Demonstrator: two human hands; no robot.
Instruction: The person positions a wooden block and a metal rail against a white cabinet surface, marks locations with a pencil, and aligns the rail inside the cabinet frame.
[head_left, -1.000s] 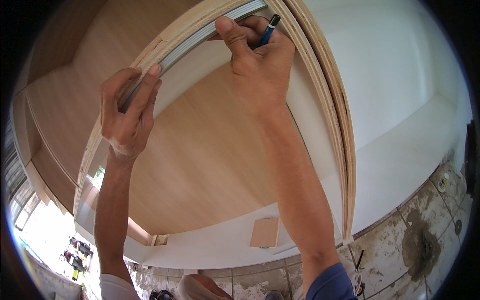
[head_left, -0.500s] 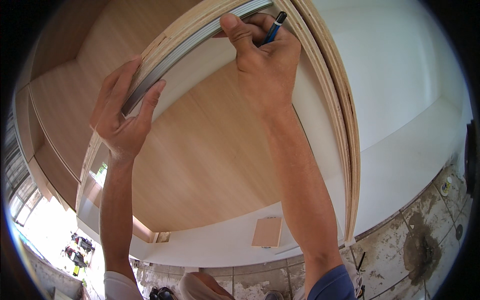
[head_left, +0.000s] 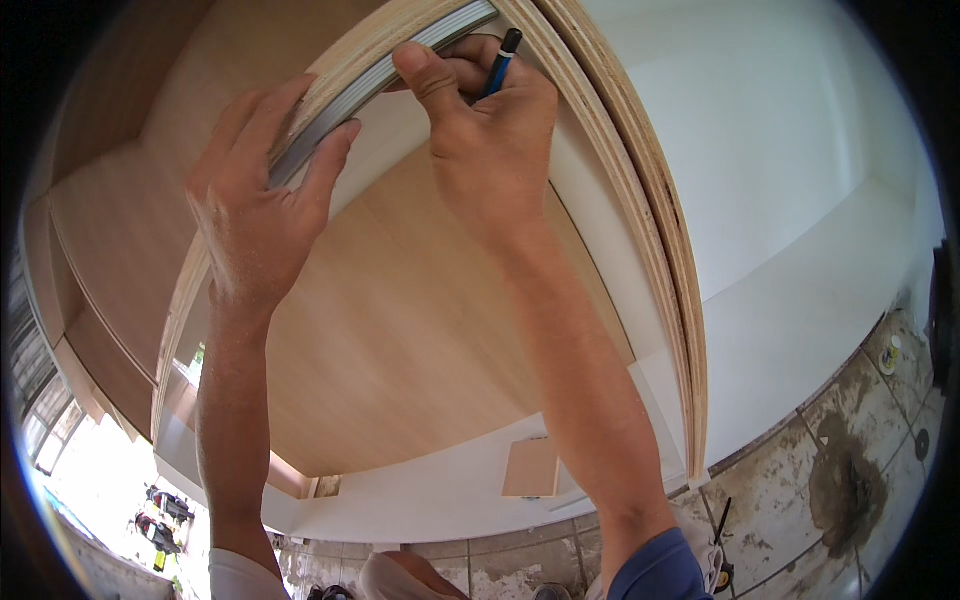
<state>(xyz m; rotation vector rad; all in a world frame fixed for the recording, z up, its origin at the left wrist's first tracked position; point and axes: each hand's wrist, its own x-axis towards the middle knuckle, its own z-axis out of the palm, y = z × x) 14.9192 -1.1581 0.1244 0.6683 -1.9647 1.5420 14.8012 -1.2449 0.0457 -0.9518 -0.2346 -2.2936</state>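
A grey ribbed metal strip lies along the inner side of the cabinet's upper plywood edge. My left hand grips the strip's lower left end, its fingers over the plywood and its thumb underneath. Near the upper right corner, the thumb of my right hand rests at the strip, with the other fingers curled behind. A blue pencil with a black end and white band sticks up from that closed hand; its other end is hidden.
Double plywood panels rise on the right, beside a white panelled space. A small wooden board lies on the white cabinet base below. Stained floor tiles and a small bottle are at lower right. Wood panels stand left.
My left hand has slid up along the strip, closer to my right hand. The view has shifted, so the cabinet and my right hand appear further left. The pencil remains in my right hand.
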